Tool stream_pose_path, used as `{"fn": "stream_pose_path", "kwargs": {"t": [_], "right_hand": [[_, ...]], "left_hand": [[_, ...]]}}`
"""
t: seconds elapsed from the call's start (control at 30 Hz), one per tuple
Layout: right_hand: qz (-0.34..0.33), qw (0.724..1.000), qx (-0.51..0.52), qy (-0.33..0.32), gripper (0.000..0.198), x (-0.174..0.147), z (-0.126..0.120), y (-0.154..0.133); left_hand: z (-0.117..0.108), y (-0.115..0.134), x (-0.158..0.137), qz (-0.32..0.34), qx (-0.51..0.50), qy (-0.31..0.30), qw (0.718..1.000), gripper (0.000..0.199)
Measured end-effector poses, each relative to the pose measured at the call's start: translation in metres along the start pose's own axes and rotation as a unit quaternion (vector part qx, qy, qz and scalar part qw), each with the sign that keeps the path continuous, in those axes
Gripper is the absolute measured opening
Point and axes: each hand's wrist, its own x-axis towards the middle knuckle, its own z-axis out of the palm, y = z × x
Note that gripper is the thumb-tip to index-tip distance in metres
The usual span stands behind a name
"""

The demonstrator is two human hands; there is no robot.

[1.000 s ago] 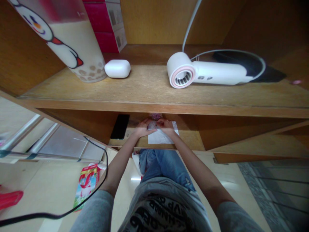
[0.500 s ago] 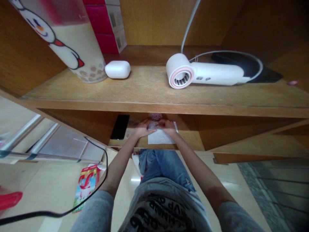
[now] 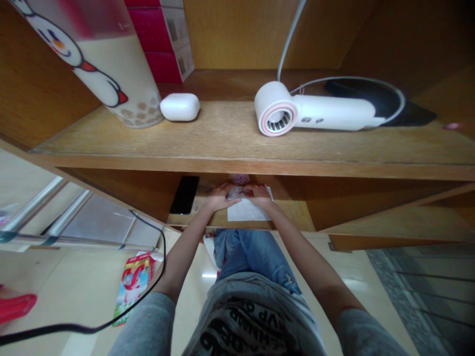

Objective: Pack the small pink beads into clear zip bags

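Note:
On the lower shelf a white sheet of paper (image 3: 248,212) lies flat under and between my hands. Crumpled see-through film (image 3: 233,192), greyish and small at this distance, sits on the sheet's upper left. My left hand (image 3: 221,197) is curved around the film's left side, thumb stretched over the paper. At the film's right edge, my right hand (image 3: 258,194) has its fingers bent in a pinch; the fingertips are partly hidden. Just behind the hands is a pinkish, bumpy object (image 3: 240,179), half covered by the upper shelf's edge.
A black phone (image 3: 184,195) lies left of my hands. On the upper shelf stand a milk tea cup (image 3: 122,74), a white earbud case (image 3: 180,107), pink boxes (image 3: 158,44) and a white handheld fan (image 3: 330,112) with a cable. A black cord (image 3: 92,328) crosses at lower left.

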Motion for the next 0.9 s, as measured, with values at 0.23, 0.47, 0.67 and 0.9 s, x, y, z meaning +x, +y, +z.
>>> {"fn": "stream_pose_path", "kwargs": {"t": [0.23, 0.47, 0.67, 0.9], "right_hand": [[-0.01, 1.0, 0.022, 0.009, 0.019, 0.001, 0.003, 0.003], [0.003, 0.997, 0.071, 0.033, 0.017, -0.002, 0.001, 0.007], [-0.001, 0.992, 0.119, 0.044, 0.015, 0.0, 0.002, 0.003], [-0.014, 0.991, 0.128, 0.045, 0.017, 0.002, 0.008, -0.009]], "left_hand": [[-0.002, 0.002, 0.0, 0.002, -0.004, 0.003, 1.0, 0.053], [-0.001, 0.001, 0.0, -0.015, 0.001, -0.011, 1.0, 0.055], [0.001, 0.001, 0.001, -0.01, 0.001, -0.009, 1.0, 0.055], [0.001, 0.0, 0.001, 0.002, 0.011, -0.003, 1.0, 0.055]]}}
